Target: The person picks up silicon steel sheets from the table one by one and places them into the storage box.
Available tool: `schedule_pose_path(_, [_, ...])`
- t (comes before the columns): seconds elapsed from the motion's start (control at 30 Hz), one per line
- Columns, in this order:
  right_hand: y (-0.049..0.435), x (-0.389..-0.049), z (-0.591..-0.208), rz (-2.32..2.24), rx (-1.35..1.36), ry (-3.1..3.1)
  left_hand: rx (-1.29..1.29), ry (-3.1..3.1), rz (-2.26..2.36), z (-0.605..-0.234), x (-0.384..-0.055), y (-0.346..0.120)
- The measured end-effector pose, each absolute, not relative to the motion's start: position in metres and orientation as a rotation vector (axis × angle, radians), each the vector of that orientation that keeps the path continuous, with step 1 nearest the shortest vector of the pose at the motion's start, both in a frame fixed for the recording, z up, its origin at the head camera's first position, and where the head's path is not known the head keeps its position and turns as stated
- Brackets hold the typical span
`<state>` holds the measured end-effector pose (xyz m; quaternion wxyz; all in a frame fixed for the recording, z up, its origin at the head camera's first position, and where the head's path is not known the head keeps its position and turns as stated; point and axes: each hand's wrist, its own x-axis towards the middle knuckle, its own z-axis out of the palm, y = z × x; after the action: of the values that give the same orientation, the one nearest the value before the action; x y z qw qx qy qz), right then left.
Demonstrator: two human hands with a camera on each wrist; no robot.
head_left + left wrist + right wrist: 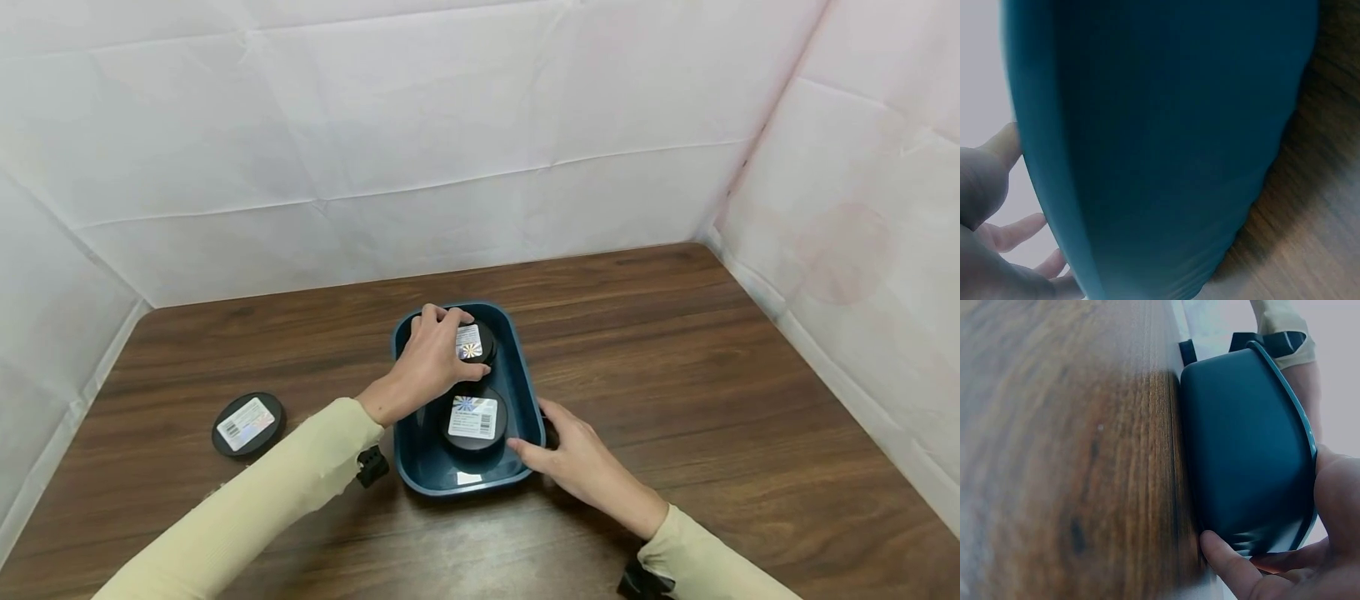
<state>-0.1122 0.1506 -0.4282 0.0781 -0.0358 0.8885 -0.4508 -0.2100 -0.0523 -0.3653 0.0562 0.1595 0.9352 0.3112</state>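
Observation:
A dark blue rectangular plastic tub stands on the table with round black containers inside, each bearing a white label. At the tub's far end, my left hand grips a round container, thumb on its near side and fingers on its far side. Nearer me in the tub lies another round container. My right hand holds the tub's near right side, thumb at the rim and fingers outside. In the right wrist view, those fingers reach low along the tub's outer wall. The left wrist view hides the gripped container.
A third round black container with a white label lies on the wooden table, left of the tub and beside the left sleeve. White sheeting walls the table at the back and both sides. Black straps are on both wrists.

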Motion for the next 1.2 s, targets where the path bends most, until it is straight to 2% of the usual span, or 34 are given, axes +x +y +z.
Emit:
schedule_pose_path(0.5, [0.150, -0.111, -0.426, -1.359, -0.111, 2.651, 0.503, 2.864, 0.893, -0.367, -0.222, -0.052])
schedule_pose_path(1.2, [0.151, -0.112, -0.427, -1.373, -0.098, 2.627, 0.530, 2.851, 0.798, -0.369, -0.221, -0.044])
